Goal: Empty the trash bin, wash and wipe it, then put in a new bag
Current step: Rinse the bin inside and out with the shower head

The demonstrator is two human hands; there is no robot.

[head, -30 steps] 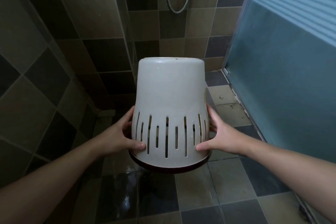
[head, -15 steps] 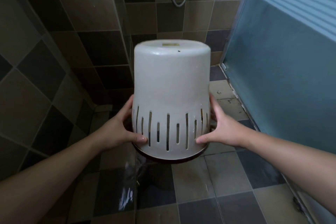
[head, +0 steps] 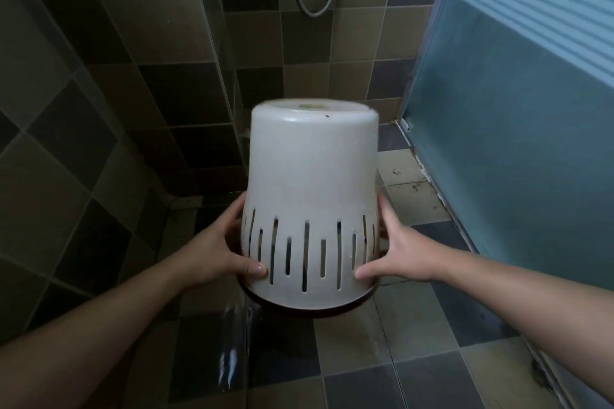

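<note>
**Head view: bin held upside down between both hands**

In the head view a white bin [head: 312, 196] is held upside down in the air between the two hands, its flat base turned up and away and its dark-rimmed mouth turned down toward the floor [head: 415, 325]. It is tilted slightly, the base leaning away from the person. A band of vertical slots runs round the wall near the mouth, at the level of the hands. A small greenish label and a dark speck are seen on the base.

The bin is grasped by the left hand [head: 216, 249] on its left side, with the thumb laid across the slotted wall and the fingers wrapped behind. It is grasped by the right hand [head: 402, 252] on its right side in the same way, thumb in front, fingers behind. Both forearms are bare.

Beneath the hands the tiled floor is wet, and reflections are seen below the left hand. Beyond the hands a tiled wall [head: 99, 26] is seen, with a loop of shower hose [head: 315, 7] hanging above the bin. To the right of the right hand stands a frosted glass door [head: 515, 143]. A glass panel edge runs down beyond the left hand.
</note>
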